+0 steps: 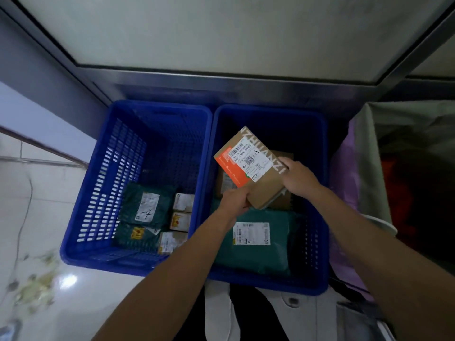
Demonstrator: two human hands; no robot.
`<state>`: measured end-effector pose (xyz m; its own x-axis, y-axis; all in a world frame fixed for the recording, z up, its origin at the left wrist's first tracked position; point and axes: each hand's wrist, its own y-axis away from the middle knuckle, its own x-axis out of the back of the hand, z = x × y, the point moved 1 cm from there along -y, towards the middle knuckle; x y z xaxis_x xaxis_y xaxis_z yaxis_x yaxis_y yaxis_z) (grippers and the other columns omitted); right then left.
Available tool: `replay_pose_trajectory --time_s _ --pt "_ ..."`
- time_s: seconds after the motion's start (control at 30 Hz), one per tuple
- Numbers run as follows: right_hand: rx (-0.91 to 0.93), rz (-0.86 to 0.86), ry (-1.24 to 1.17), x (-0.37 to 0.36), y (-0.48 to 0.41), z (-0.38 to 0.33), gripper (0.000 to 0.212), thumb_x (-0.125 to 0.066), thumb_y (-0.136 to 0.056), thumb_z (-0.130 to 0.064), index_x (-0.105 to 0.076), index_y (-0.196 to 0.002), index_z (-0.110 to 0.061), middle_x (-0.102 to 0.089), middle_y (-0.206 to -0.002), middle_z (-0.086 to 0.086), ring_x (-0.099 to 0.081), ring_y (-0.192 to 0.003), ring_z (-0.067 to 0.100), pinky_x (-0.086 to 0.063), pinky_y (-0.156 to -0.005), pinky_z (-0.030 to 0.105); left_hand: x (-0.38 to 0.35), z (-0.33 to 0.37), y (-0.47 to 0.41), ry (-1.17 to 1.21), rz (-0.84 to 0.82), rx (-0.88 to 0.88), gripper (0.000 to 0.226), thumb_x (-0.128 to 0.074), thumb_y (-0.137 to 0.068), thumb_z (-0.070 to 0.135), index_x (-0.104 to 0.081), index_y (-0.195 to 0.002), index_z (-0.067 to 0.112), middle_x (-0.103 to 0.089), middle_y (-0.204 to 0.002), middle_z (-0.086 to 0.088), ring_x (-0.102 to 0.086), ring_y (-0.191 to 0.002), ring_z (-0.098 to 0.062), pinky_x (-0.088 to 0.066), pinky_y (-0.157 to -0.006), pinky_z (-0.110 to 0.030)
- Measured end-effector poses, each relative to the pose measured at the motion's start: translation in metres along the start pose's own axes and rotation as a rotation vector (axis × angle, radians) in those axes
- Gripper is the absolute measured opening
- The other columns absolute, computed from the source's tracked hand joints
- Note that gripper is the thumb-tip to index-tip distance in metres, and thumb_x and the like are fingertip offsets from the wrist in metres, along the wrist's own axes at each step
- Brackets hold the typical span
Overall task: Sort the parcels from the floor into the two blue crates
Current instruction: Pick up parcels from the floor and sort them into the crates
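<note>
A: Where is the cardboard box [251, 166] found?

B: It is held above the right crate [322, 193], over its far half. It is tilted, and its white shipping label and orange band are turned upward. White lettering is printed along two of its edges.

A: How is it held?

B: It is grasped by both hands. The left hand [234, 200] is curled round the near corner, and the right hand [299, 179] is wrapped round the right-hand edge.

A: What is seen inside the right crate?

B: A large green mailer [261, 244] with a white label is laid in its near half. Brown parcels [289, 155] are partly hidden beneath the held box, in the far half.

A: And around the right crate?

B: The left crate [98, 193] is set just beside it, on its left. Dark green mailers [147, 205] are laid in that crate, one marked "-4" by hand. Three small tan boxes [183, 201] are lined along the wall nearest the right crate. To the right of the right crate a pale sack [369, 148] with a purple lining is stood open. Behind the right crate a metal-framed panel [221, 77] is seen. Pale floor tiles [37, 205] are seen to its left, beyond the left crate.
</note>
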<state>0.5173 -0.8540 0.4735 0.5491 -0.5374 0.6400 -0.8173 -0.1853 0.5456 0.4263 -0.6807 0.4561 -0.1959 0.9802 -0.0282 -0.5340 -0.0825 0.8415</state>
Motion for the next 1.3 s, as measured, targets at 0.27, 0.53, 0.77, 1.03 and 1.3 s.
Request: replay_pose_trajectory --time_s 0.27,0.53,0.77,1.03,1.3 --pt "0.07 -0.035 0.189 -0.033 -0.063 0.018 0.055 -0.047 -0.093 -0.017 -0.047 -0.143 -0.038 -0.045 -0.131 0.009 -0.052 -0.115 0.034 -0.05 -0.092 0.048 -0.034 -0.039 -0.038 0.148 -0.044 0.172 0.045 -0.065 -0.087 0.037 -0.061 -0.127 0.016 -0.069 -0.119 -0.001 -0.073 -0.094 -0.013 -0.057 -0.083 -0.032" --pt "0.024 -0.063 0.205 -0.066 -0.085 0.033 0.058 -0.049 -0.094 -0.018 -0.043 -0.148 -0.037 -0.037 -0.145 0.007 -0.039 -0.133 0.031 -0.041 -0.106 0.047 -0.052 -0.066 -0.051 0.296 -0.14 0.236 0.039 -0.059 -0.092 0.022 -0.061 -0.131 0.022 -0.059 -0.129 0.005 -0.067 -0.112 -0.02 -0.053 -0.1 -0.037" --pt "-0.07 -0.062 0.192 -0.084 -0.091 0.042 0.071 -0.053 -0.097 -0.019 -0.022 -0.158 -0.036 -0.006 -0.167 0.01 -0.023 -0.148 0.04 -0.026 -0.119 0.055 -0.032 -0.061 -0.07 0.237 -0.115 0.206 0.035 -0.064 -0.087 0.027 -0.063 -0.122 0.019 -0.061 -0.121 0.002 -0.067 -0.112 -0.022 -0.052 -0.102 -0.041" --pt "-0.035 -0.233 0.314 -0.102 -0.081 0.031 0.085 -0.063 -0.093 -0.041 -0.014 -0.161 -0.026 0.012 -0.169 0.003 -0.016 -0.152 0.039 -0.025 -0.118 0.054 0.001 -0.052 -0.075 0.261 -0.029 0.207 0.024 -0.06 -0.092 0.026 -0.063 -0.115 0.018 -0.065 -0.121 -0.004 -0.069 -0.107 -0.023 -0.052 -0.097 -0.041" --pt "-0.026 -0.301 0.402 -0.086 -0.035 0.021 0.067 -0.055 -0.097 -0.044 -0.033 -0.153 -0.017 -0.027 -0.16 0.013 -0.042 -0.139 0.035 -0.04 -0.111 0.048 0.024 -0.033 -0.052 0.211 0.017 0.181 0.033 -0.059 -0.097 0.025 -0.052 -0.128 0.017 -0.054 -0.136 -0.013 -0.063 -0.112 -0.027 -0.049 -0.104 -0.045"
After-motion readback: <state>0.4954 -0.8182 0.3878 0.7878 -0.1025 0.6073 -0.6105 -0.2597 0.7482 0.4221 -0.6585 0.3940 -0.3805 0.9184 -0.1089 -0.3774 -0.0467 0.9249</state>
